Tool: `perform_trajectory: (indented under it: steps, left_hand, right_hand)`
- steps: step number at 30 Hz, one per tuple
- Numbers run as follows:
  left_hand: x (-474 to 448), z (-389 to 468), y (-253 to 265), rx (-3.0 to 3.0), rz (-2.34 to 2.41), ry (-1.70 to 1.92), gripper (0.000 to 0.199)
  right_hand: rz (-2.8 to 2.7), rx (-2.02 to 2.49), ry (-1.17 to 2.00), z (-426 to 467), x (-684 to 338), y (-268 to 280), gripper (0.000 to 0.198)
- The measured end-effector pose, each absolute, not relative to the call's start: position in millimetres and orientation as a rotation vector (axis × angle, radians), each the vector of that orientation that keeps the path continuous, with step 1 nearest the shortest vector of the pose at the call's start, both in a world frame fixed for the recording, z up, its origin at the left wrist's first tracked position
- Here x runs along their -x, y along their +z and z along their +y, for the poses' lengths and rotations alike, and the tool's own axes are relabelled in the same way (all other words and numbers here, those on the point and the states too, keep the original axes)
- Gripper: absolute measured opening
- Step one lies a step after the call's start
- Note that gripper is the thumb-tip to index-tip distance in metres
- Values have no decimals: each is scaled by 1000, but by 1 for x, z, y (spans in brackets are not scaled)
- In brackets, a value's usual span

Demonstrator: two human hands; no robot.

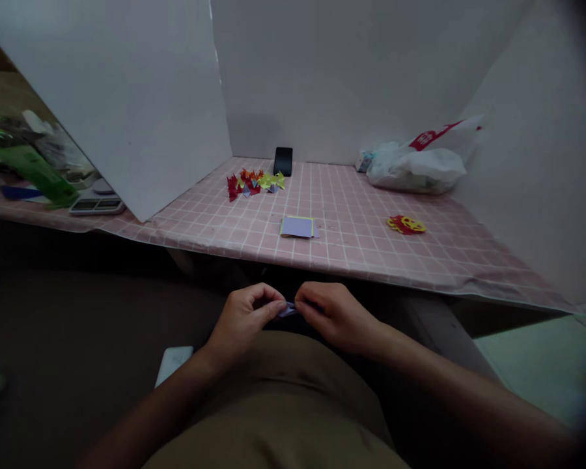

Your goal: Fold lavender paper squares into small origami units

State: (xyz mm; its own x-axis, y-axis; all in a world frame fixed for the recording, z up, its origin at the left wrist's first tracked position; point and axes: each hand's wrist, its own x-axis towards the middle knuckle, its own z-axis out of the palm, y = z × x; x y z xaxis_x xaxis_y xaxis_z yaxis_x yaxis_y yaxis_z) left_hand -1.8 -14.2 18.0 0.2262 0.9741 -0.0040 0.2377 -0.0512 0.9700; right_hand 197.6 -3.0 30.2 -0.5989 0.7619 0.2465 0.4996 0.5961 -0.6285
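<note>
Taking the purple paper (288,311) as the clock's centre, with 12 o'clock straight ahead, it sits between the 2 hands, short of the table edge and above the lap. The left hand (247,316), at 9 o'clock, has thumb and forefinger narrowed in a pinch on the paper; the right hand (334,316), at 3 o'clock, grips the opposite end the same way. Holding a small piece from 2 sides probably steadies it and lets the fingertips press fine creases; the fingers hide its exact shape.

At 12 o'clock, the stack of square paper sheets (297,227) lies near the table's front edge, likely for easy reach. Beyond it, between 11 and 12, folded paper figures (244,182) in red, orange, yellow and purple are grouped together, perhaps to leave room nearer the person. A dark phone (283,161) is just behind them. A red-and-yellow openwork item (406,225) lies at 2 o'clock, and a white plastic bag (417,170) between 1 and 2, near the right-hand white panel (532,163), seemingly put aside.
</note>
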Motion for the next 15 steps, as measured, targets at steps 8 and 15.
perform_trajectory:
  steps: [8,15]
  left_hand:
    - [0,-16,23,-1424,1163,877,16]
    - [-2,-16,19,-1431,1125,807,15]
  right_hand:
    - [-2184,1076,988,0,-199,34,23]
    - [-2193,1046,1091,-1,-197,34,12]
